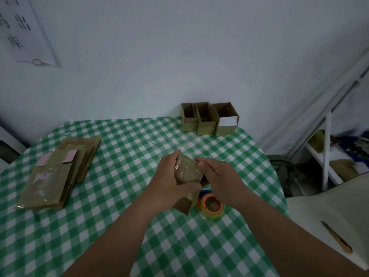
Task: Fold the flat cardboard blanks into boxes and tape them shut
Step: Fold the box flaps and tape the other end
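- Flat cardboard blanks (58,172) lay stacked on the left, waiting their turn.
- Left hand (169,180) gripped the half-made box (187,172) above the table middle.
- Right hand (215,172) pressed its shiny tape flat with the thumb, fingers curled round the far side.
- Tape roll (212,206) sat just below, easy to grab.
- Three finished boxes (207,120) stood at the back.

Both forearms extend forward and converge at scene centre. The left hand (169,176) grips the box (187,172) from the left. The right hand (215,172) holds its right side, thumb on top.

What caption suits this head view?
Both hands, left hand and right hand, hold a taped cardboard box above the tape roll on a checked tablecloth.
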